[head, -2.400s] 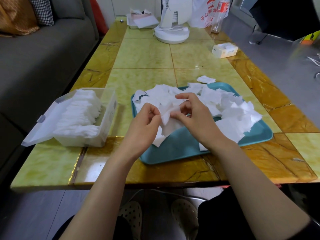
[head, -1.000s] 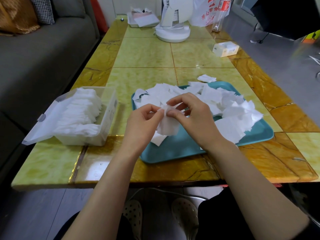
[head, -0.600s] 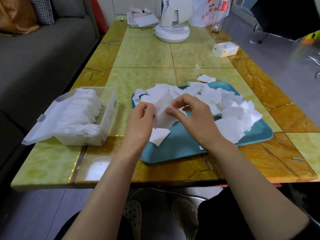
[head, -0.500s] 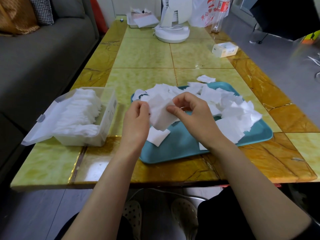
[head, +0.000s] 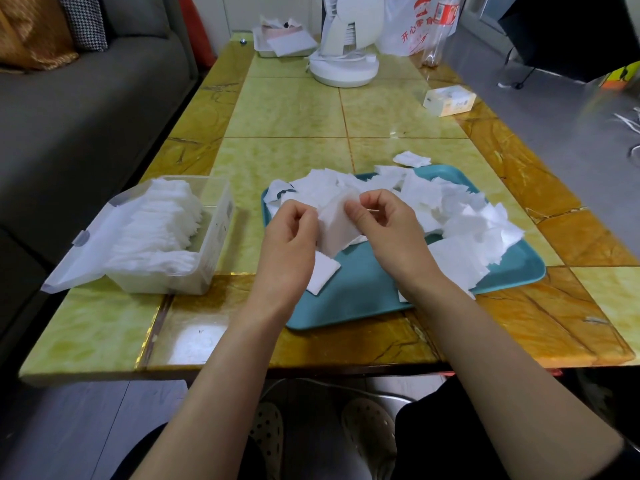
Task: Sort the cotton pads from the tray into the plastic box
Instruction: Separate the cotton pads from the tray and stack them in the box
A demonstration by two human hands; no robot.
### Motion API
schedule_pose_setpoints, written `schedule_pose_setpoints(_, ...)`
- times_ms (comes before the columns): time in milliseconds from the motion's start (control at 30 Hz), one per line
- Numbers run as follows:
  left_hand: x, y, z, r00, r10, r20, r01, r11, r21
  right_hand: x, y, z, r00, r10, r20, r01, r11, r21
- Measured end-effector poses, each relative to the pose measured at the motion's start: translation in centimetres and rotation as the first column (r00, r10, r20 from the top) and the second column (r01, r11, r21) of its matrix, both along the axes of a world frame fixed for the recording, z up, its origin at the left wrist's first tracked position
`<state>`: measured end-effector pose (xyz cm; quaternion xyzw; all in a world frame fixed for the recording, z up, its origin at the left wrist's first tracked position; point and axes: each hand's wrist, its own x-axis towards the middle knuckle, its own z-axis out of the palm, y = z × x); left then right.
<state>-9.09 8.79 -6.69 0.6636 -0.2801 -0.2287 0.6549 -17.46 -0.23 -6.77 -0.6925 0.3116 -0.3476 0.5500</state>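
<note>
A small stack of white cotton pads (head: 337, 228) is held above the near left part of the teal tray (head: 367, 292). My left hand (head: 289, 247) grips its left side and my right hand (head: 388, 226) pinches its upper right edge. A loose heap of pads (head: 460, 220) covers the tray's far and right parts, and one pad (head: 323, 277) lies flat below the stack. The clear plastic box (head: 211, 251) stands left of the tray with its lid open, packed with a row of pads (head: 157, 230).
One stray pad (head: 412, 158) lies on the table behind the tray. A white fan base (head: 343, 69), a small carton (head: 449, 100), a plastic bag and a bottle stand at the far end. A grey sofa (head: 76, 109) runs along the table's left side.
Both hands gathered pads into a small stack and lifted it slightly; the stack now stands squared between them. One pad dropped flat onto the tray's near left.
</note>
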Motion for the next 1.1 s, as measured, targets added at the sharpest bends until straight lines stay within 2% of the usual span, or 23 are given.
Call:
schedule_pose_setpoints(233, -0.2, 0.0, -0.1, 1.000, -0.013, 0.007, 0.013, 1.000, -0.017, 0.1, -0.1, -0.2, 1.000, 0.009, -0.017, -0.008, 0.998, 0.058)
schedule_pose_setpoints(333, 0.0, 0.1, 0.2, 0.999, -0.017, -0.030, 0.016, 1.000, -0.019, 0.0, -0.3, -0.1, 0.999, -0.040, -0.023, 0.040, 0.999, -0.015)
schedule_pose_setpoints(433, 0.3, 0.3, 0.6, 0.992, -0.072, -0.101, 0.074, 0.997, 0.017, -0.6, -0.7, 0.0, 0.999, -0.052, -0.012, 0.049, 0.986, -0.158)
schedule_pose_setpoints(533, 0.8, 0.7, 0.1, 0.988, -0.150, 0.028, 0.144, 0.977, 0.159, -1.2, -0.7, 0.1, 0.994, 0.042, -0.101, -0.074, 0.940, -0.332)
schedule_pose_setpoints(667, 1.2, 0.9, -0.5, 0.951, -0.236, 0.199, 0.177, 0.946, 0.273, -1.1, -0.1, 0.4, 0.990, 0.118, -0.080, -0.138, 0.936, -0.325)
schedule_pose_setpoints(767, 1.4, 1.0, -0.7, 0.941, -0.187, 0.281, 0.109, 0.956, 0.272, -0.6, 0.4, 0.2, 0.991, 0.126, -0.050, -0.135, 0.949, -0.285)
schedule_pose_setpoints(967, 1.9, 1.3, -0.4, 0.949, -0.080, 0.305, 0.010, 0.974, 0.227, 0.0, 0.1, -0.5, 0.982, 0.151, -0.114, -0.172, 0.962, -0.211)
schedule_pose_setpoints(1033, 2.0, 1.4, -0.3, 0.940, -0.048, 0.337, -0.031, 0.974, 0.225, 0.2, 0.1, -0.8, 0.986, 0.111, -0.121, -0.137, 0.963, -0.234)
schedule_pose_setpoints(1100, 2.2, 1.5, -0.3, 0.922, 0.022, 0.387, -0.114, 0.969, 0.217, 0.4, -0.1, -1.5, 0.967, 0.043, -0.251, -0.115, 0.952, -0.282)
